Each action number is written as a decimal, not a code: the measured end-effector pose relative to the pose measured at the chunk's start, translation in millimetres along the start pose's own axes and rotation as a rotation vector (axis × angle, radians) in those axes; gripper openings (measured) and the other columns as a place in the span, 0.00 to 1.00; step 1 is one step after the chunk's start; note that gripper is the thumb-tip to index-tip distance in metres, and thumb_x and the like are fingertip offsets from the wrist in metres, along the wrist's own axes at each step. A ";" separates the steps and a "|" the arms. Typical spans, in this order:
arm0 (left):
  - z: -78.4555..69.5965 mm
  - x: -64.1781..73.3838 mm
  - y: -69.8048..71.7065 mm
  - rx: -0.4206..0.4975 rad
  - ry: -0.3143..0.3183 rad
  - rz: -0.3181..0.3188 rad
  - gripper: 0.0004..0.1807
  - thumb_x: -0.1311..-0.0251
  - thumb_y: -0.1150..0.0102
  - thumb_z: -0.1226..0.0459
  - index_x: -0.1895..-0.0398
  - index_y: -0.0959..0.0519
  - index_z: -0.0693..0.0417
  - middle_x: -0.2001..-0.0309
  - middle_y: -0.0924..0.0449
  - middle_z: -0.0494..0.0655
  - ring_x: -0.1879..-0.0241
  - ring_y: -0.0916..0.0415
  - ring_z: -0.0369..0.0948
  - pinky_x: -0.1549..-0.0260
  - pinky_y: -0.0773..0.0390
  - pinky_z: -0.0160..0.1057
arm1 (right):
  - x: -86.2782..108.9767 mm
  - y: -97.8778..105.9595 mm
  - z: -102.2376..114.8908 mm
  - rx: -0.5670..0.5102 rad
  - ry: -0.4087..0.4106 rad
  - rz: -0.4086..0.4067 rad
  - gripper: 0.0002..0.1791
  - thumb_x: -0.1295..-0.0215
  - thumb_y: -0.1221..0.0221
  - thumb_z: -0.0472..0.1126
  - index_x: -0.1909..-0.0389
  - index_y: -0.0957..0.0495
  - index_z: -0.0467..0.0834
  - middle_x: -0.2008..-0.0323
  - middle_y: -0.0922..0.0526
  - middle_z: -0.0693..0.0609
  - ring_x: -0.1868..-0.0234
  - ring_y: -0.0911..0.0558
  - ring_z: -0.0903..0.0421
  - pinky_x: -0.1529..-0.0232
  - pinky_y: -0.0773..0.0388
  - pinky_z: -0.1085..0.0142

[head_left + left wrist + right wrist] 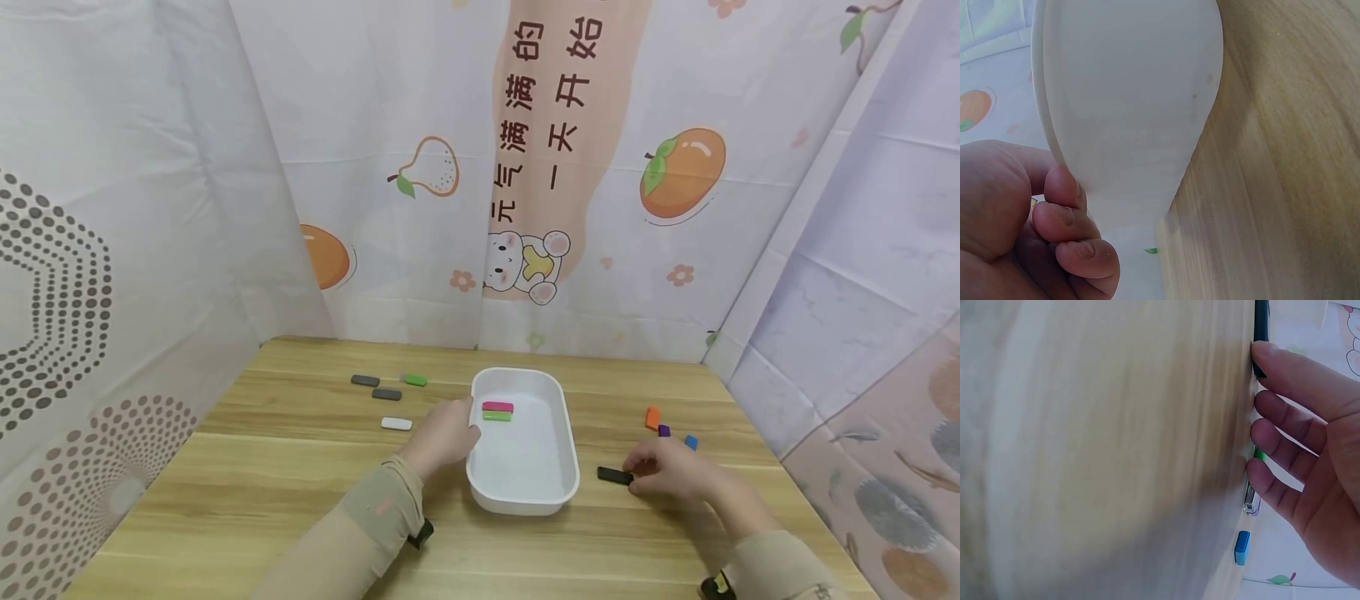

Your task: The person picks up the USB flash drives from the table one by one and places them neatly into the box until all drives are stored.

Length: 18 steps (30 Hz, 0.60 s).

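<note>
A white plastic tray (525, 505) stands mid-table with a pink USB flash drive (498, 407) and a light green one (497, 416) inside. My left hand (444, 437) grips the tray's left rim; in the left wrist view its curled fingers (1075, 222) lie against the outer wall. To the right of the tray, my right hand (667, 469) pinches the right end of a black USB flash drive (613, 475) on the table. The right wrist view has the thumb (1291, 365) on that black drive, its index finger largely hidden.
Beyond the right hand lie orange (652, 418), purple (664, 431) and blue (692, 442) drives. Left of the tray are two dark grey drives (365, 380), a green one (415, 380) and a white one (396, 423). Printed curtains (375, 108) surround the wooden table (247, 475).
</note>
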<state>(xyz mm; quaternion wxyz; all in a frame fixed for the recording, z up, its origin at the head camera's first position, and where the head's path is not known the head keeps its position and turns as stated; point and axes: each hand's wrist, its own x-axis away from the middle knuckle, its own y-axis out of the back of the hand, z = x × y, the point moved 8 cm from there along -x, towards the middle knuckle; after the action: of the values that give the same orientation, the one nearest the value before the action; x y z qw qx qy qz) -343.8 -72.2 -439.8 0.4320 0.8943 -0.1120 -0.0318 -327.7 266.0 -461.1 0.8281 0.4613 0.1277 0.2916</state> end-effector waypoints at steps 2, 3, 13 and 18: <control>0.5 0.0 -0.1 0.003 0.000 0.002 0.26 0.30 0.44 0.66 0.31 0.30 0.66 0.44 0.19 0.57 0.68 0.24 0.42 0.71 0.23 0.39 | -1.0 -0.5 -0.5 -0.002 0.001 -0.001 0.12 0.41 0.27 0.45 0.58 0.15 0.48 0.59 0.16 0.59 0.59 0.18 0.58 0.57 0.19 0.63; 0.6 0.0 0.0 0.003 -0.002 0.001 0.26 0.30 0.44 0.66 0.31 0.29 0.66 0.44 0.19 0.57 0.68 0.24 0.42 0.71 0.23 0.39 | -1.6 -0.7 -0.2 -0.005 0.005 0.000 0.12 0.41 0.27 0.45 0.58 0.15 0.48 0.60 0.16 0.59 0.59 0.18 0.58 0.57 0.19 0.63; 1.1 -0.5 -0.2 0.005 -0.001 0.002 0.25 0.30 0.44 0.65 0.32 0.28 0.66 0.46 0.19 0.57 0.69 0.24 0.42 0.72 0.23 0.39 | -4.9 -1.5 8.7 -0.009 0.062 -0.005 0.09 0.40 0.28 0.41 0.59 0.14 0.47 0.63 0.15 0.59 0.62 0.18 0.62 0.61 0.19 0.64; 1.8 -0.8 -0.5 -0.005 0.003 0.002 0.26 0.30 0.44 0.65 0.31 0.29 0.66 0.45 0.19 0.56 0.68 0.24 0.42 0.71 0.24 0.39 | -5.7 -1.7 8.1 -0.001 0.035 -0.011 0.08 0.40 0.28 0.40 0.60 0.14 0.47 0.64 0.16 0.60 0.63 0.19 0.62 0.62 0.20 0.65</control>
<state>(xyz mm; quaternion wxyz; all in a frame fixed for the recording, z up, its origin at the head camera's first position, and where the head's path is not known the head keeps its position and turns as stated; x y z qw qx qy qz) -344.8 -73.1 -441.3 0.4345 0.8932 -0.1121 -0.0303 -327.8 256.3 -458.5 0.8275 0.4551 0.1448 0.2953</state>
